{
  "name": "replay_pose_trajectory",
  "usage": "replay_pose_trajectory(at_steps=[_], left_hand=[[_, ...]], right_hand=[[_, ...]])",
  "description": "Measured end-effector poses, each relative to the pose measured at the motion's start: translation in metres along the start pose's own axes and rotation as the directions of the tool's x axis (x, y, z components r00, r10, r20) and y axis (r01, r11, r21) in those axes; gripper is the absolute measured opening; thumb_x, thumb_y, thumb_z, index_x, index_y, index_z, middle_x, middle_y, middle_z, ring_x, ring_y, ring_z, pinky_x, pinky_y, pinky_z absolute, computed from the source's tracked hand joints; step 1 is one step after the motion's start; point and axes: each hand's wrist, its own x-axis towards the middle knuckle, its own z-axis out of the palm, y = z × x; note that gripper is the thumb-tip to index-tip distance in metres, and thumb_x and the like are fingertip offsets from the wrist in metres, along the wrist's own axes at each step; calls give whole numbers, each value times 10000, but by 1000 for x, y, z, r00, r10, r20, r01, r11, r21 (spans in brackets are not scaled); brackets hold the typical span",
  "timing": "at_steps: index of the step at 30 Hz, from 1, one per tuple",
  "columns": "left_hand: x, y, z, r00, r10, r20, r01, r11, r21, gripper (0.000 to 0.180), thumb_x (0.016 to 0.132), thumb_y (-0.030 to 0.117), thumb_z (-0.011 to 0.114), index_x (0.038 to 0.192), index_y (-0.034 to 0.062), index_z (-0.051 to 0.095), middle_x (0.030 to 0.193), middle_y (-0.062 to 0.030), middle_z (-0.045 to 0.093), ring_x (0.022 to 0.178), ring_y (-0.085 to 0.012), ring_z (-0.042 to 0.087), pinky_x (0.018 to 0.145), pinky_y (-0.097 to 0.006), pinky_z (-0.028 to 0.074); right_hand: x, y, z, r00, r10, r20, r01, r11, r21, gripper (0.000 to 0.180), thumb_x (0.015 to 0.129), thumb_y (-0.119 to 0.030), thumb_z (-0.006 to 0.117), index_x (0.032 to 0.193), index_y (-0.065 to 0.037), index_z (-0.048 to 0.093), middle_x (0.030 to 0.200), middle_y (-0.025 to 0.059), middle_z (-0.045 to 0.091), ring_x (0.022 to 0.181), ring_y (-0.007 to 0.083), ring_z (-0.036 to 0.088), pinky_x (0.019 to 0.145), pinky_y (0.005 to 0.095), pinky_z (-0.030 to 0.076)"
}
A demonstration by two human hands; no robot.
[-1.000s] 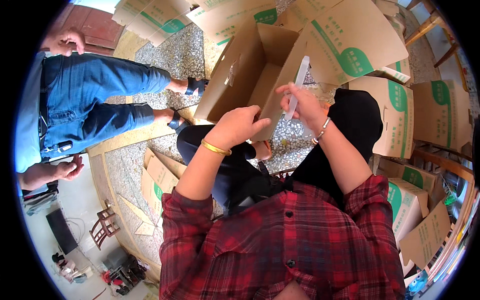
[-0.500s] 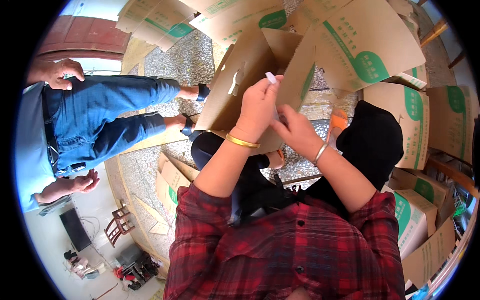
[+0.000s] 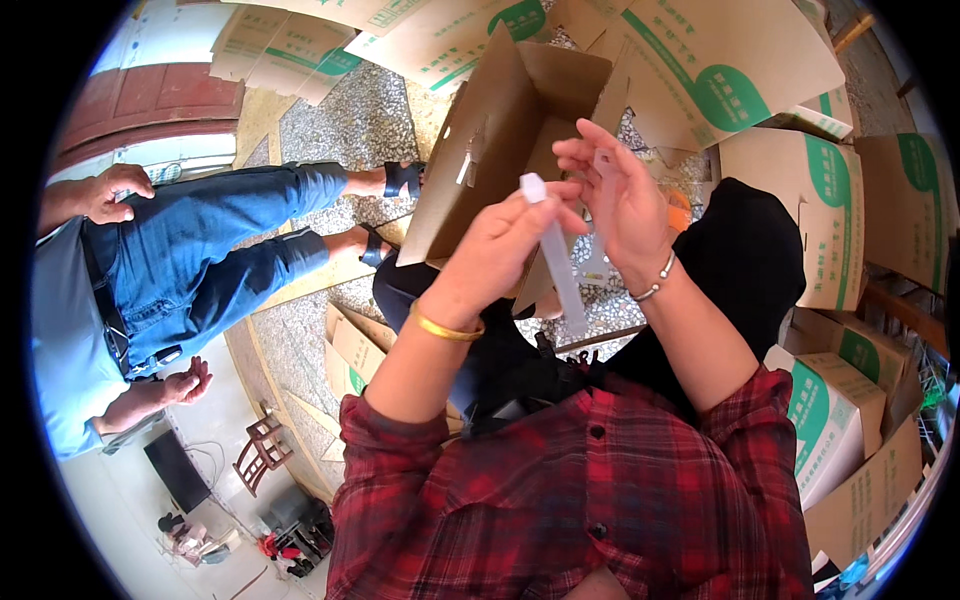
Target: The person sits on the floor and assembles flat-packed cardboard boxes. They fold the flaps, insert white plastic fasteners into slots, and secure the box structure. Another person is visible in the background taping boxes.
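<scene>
My left hand (image 3: 495, 245) is closed, pinching a translucent white plastic strip (image 3: 563, 275) by its blocky top end; the strip hangs down toward my lap. Beside it, my right hand (image 3: 640, 215) is raised with curved, partly spread fingers and holds a second translucent plastic strip (image 3: 603, 185) with a hole near its top. The thumb's grip on that strip is partly hidden. Just beyond both hands stands an open cardboard box (image 3: 440, 205) between my knees. A white plastic piece (image 3: 467, 165) sits in a slot of its left wall.
Large cardboard boxes with green print (image 3: 690, 70) crowd the far side and right. A person in jeans (image 3: 230, 220) stands at the left, hands free of the box. Flattened cardboard (image 3: 352, 345) lies on the speckled floor. A wooden chair (image 3: 262, 455) stands at lower left.
My hands have moved apart from each other. Both plastic strips now show separately, one in each hand. My right hand has risen and its fingers have opened out. The view has shifted slightly.
</scene>
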Motion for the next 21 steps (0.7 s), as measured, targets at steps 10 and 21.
replay_pose_trajectory(at_steps=[10,21], left_hand=[[14,-6,13,922,125,-368,-110,992,62,366,964,272,390,841,1,601,746,-20,562,686,-85,520,641,-214,414],[40,-7,-1,918,345,-197,-156,770,619,333,940,230,432,1104,-21,577,976,-84,628,817,-123,566,710,-236,450]], right_hand=[[1,15,3,993,-111,34,115,979,-170,399,941,-290,375,1237,-35,454,1124,84,542,1028,163,477,882,303,380],[1,14,5,955,-243,170,283,569,-772,259,786,-68,634,1033,-25,569,884,64,592,846,149,581,753,273,466]])
